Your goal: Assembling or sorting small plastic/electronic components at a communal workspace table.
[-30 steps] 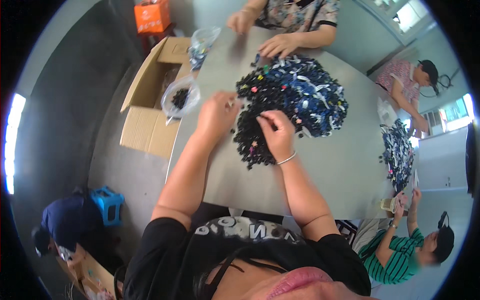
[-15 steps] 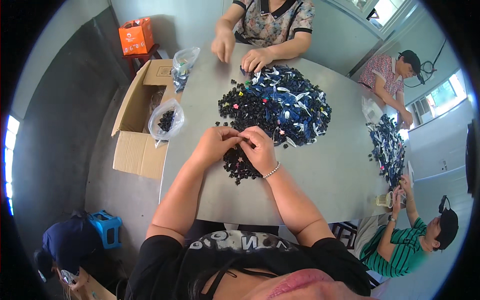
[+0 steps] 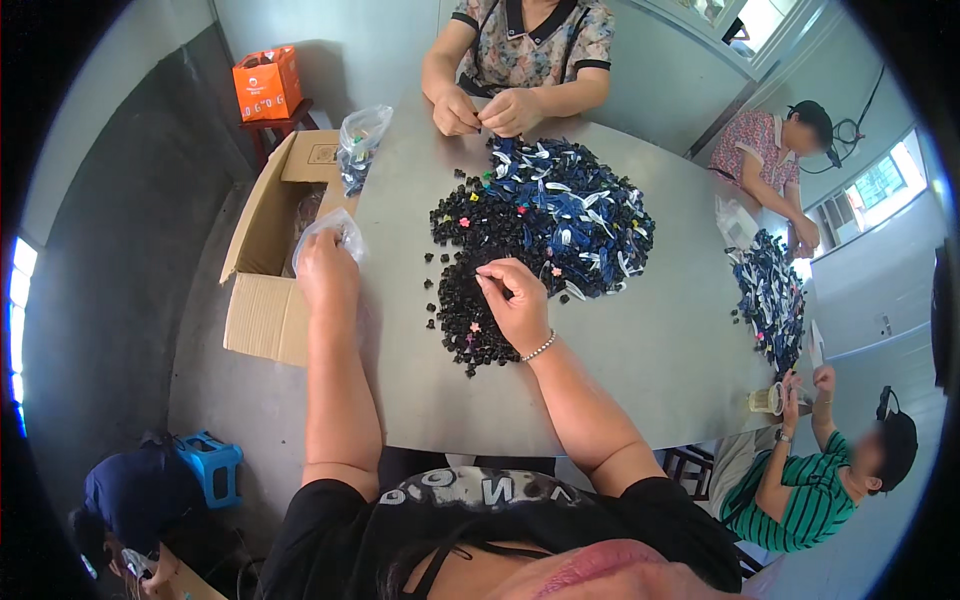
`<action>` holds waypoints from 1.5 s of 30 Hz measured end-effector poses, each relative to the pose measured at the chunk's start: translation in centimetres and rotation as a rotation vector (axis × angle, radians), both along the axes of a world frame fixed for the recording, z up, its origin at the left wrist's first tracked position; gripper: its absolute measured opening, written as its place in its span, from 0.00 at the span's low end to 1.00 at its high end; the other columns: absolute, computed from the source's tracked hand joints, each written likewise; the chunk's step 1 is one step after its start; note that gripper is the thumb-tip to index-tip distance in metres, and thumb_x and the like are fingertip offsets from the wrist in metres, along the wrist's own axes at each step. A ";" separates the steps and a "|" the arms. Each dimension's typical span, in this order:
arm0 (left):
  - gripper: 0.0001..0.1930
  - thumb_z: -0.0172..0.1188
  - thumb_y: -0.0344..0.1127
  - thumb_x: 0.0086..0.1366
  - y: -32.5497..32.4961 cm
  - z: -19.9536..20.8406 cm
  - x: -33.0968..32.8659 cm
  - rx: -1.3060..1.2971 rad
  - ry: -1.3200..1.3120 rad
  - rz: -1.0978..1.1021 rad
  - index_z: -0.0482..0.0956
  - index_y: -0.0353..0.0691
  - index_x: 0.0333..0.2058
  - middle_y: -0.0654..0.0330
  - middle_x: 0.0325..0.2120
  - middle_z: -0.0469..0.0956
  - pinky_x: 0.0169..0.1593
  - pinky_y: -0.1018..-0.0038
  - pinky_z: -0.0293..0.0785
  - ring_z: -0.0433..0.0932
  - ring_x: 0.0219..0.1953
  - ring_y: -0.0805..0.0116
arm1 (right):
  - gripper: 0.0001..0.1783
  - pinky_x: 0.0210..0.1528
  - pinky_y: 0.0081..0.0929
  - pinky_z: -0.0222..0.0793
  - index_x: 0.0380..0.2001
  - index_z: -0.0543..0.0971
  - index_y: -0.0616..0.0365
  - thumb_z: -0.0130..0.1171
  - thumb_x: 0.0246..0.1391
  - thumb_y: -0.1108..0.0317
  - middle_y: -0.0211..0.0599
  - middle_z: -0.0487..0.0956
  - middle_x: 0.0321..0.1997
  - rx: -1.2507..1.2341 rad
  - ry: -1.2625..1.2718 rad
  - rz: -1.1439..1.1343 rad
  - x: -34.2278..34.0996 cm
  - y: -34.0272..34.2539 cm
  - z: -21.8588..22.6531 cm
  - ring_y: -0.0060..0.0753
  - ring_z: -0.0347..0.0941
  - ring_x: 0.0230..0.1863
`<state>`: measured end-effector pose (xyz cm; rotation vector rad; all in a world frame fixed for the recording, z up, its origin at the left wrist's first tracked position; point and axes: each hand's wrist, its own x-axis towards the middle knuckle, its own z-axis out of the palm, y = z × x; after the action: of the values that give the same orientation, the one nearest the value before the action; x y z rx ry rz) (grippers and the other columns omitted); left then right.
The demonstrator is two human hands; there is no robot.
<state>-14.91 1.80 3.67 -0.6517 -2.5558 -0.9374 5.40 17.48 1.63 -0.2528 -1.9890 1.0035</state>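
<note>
On the metal table lies a pile of small black pieces (image 3: 462,300), like tiny claw clips, with a few pink and yellow ones among them. It runs into a heap of dark blue and white elongated pieces (image 3: 575,205). My left hand (image 3: 328,268) reaches over a clear plastic bag (image 3: 350,238) at the table's left edge; its fingertips are hard to make out against the bag. My right hand (image 3: 517,303) stays over the black pile, thumb and forefinger pinched together. Whatever may be between them is too small to name.
An open cardboard box (image 3: 262,270) stands against the table's left side, with another filled plastic bag (image 3: 362,145) by its far corner. Across the table a co-worker's hands (image 3: 490,112) meet above the heap. Two people sit at a second pile (image 3: 768,295) on the right.
My left hand has left the right hand and moved left to the plastic bag. My right hand has barely moved. The co-worker opposite has brought both hands together.
</note>
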 end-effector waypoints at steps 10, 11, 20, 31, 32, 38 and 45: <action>0.14 0.54 0.31 0.57 1.6 -0.3 1.4 -0.239 -0.084 -0.107 0.79 0.35 0.42 0.49 0.46 0.76 0.55 0.60 0.67 0.72 0.50 0.48 | 0.05 0.28 0.15 0.68 0.32 0.78 0.62 0.60 0.51 0.80 0.33 0.78 0.32 -0.016 0.012 0.020 0.1 0.3 -0.1 0.19 0.72 0.26; 0.14 0.56 0.31 0.56 1.6 -0.4 1.9 -0.148 0.001 -0.119 0.79 0.35 0.42 0.49 0.45 0.76 0.55 0.60 0.67 0.72 0.50 0.49 | 0.05 0.28 0.15 0.68 0.32 0.79 0.62 0.61 0.51 0.79 0.33 0.78 0.32 -0.016 -0.007 0.018 0.1 0.1 -0.1 0.19 0.72 0.27; 0.19 0.66 0.35 0.52 2.1 0.2 5.5 -0.057 -0.353 -0.573 0.79 0.36 0.42 0.52 0.35 0.79 0.38 0.67 0.74 0.78 0.32 0.55 | 0.05 0.30 0.16 0.69 0.35 0.80 0.61 0.60 0.53 0.76 0.34 0.80 0.32 0.008 -0.061 -0.081 0.7 0.0 -0.5 0.20 0.74 0.27; 0.11 0.64 0.34 0.52 3.5 -1.2 4.3 -0.161 -0.414 -0.718 0.79 0.36 0.34 0.51 0.30 0.78 0.39 0.66 0.73 0.77 0.33 0.56 | 0.08 0.29 0.11 0.67 0.41 0.78 0.61 0.54 0.60 0.71 0.30 0.81 0.33 -0.265 -0.019 -0.060 -0.2 1.8 -1.0 0.12 0.70 0.25; 0.11 0.63 0.35 0.52 3.5 -1.0 4.4 -0.161 -0.487 -0.719 0.79 0.36 0.33 0.50 0.31 0.78 0.40 0.64 0.73 0.77 0.35 0.53 | 0.08 0.29 0.11 0.67 0.41 0.78 0.61 0.55 0.60 0.71 0.30 0.81 0.32 -0.237 -0.019 -0.060 -0.2 1.7 -1.2 0.12 0.70 0.25; 0.10 0.61 0.32 0.52 3.2 -0.6 4.3 -0.036 -0.627 -0.579 0.79 0.37 0.34 0.51 0.33 0.79 0.41 0.65 0.73 0.78 0.37 0.54 | 0.07 0.27 0.11 0.67 0.39 0.79 0.61 0.56 0.59 0.72 0.29 0.81 0.31 -0.154 -0.015 -0.064 0.0 1.5 -1.6 0.11 0.70 0.24; 0.13 0.58 0.34 0.54 3.4 -2.4 3.7 -0.022 -0.202 -0.543 0.79 0.41 0.39 0.54 0.39 0.76 0.45 0.64 0.73 0.77 0.42 0.55 | 0.07 0.28 0.10 0.67 0.38 0.80 0.61 0.56 0.59 0.72 0.28 0.81 0.31 -0.128 -0.042 -0.057 -0.1 1.3 -1.4 0.10 0.70 0.25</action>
<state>-11.18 5.23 1.30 -1.3653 -2.6084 -1.1914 5.34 18.79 0.26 -0.4008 -1.9464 1.0987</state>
